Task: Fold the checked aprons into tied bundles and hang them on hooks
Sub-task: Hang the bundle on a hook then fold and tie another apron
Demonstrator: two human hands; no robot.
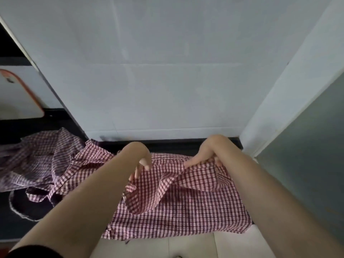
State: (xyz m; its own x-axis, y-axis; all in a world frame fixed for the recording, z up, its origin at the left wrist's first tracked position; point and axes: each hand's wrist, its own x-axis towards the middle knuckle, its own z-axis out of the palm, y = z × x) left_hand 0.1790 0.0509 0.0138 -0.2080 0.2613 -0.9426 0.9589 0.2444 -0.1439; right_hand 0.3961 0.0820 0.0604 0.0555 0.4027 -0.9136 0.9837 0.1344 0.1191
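Head view: my left hand and right hand, fingers pinching, lift a fold of the soft, floppy checked apron spread on the dark desk, best gripped along its edges.

The left forearm covers the near left part of the spread apron, and the left hand blurs at its fingertips. The heap of aprons and the orange-edged board run off the left edge. Both arms are cut at the bottom
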